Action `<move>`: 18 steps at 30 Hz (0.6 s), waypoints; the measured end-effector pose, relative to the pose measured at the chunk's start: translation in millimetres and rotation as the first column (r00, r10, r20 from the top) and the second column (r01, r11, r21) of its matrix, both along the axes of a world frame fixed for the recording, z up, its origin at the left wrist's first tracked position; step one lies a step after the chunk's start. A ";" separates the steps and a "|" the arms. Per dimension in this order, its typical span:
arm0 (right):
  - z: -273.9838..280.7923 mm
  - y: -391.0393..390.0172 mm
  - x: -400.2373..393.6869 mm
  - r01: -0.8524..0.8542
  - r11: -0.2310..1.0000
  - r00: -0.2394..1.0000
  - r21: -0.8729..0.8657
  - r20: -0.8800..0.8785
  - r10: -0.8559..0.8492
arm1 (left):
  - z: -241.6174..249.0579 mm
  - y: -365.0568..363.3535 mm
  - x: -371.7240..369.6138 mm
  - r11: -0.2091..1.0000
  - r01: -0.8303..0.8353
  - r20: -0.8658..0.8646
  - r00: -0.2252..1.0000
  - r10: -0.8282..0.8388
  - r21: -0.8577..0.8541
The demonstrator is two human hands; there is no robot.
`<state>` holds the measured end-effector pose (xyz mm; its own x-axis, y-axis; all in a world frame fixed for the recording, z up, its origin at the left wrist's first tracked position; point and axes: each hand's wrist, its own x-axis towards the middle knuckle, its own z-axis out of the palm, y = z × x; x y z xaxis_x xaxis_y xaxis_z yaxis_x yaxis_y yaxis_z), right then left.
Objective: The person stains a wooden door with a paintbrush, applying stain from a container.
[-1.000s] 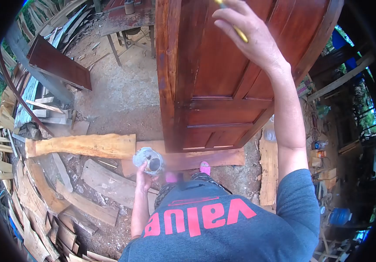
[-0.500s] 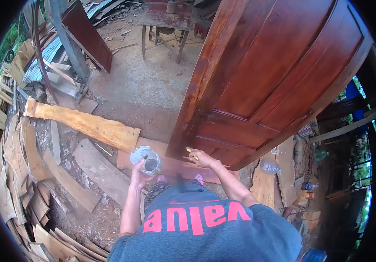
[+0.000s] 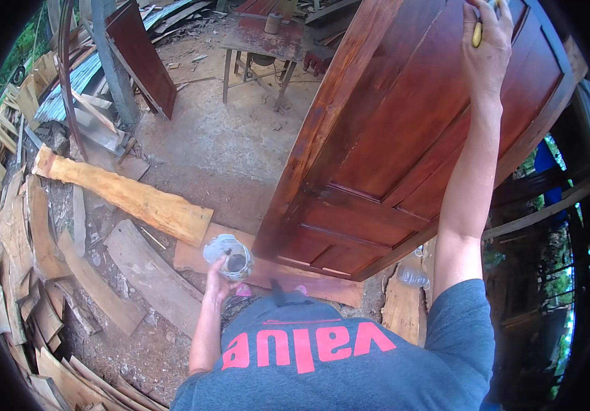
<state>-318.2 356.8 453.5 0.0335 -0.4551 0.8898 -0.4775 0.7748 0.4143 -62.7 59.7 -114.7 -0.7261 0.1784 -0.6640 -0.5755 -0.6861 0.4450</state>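
At the upper part of the reddish-brown door (image 3: 377,157), the right hand (image 3: 489,60) has its fingers closed around a slim tool with a yellow handle (image 3: 477,34); its working end cannot be made out. That hand was down by the door's foot half a second ago and is now raised high, so the tool has shifted from the lower panels to the upper ones. The door stands in front of the person, its foot at a flat board (image 3: 326,288) on the ground. Low on the left side, the left hand (image 3: 218,281) holds a whitish, smeared container (image 3: 218,248) with a dark round area inside; whether that is liquid cannot be told. A clear plastic bottle (image 3: 413,276) lies near the door's foot, and farther off a small pot (image 3: 274,25) stands on the worktop (image 3: 257,42), its contents hidden.
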 end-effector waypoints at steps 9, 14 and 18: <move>-307.4 -53.2 67.2 0.040 0.994 0.287 0.105 0.951 -0.113 | -1.4 -11.1 15.7 0.996 -0.086 -0.021 0.996 0.086 0.005; -478.9 -39.0 105.1 -0.342 0.917 -0.357 0.204 0.875 -0.327 | -15.9 -27.9 33.7 0.990 -0.143 0.047 0.989 0.143 -0.004; -361.5 -22.7 57.4 -0.333 0.936 -0.426 0.118 0.866 -0.261 | -25.5 -30.9 32.3 0.992 -0.123 0.066 0.990 0.125 -0.036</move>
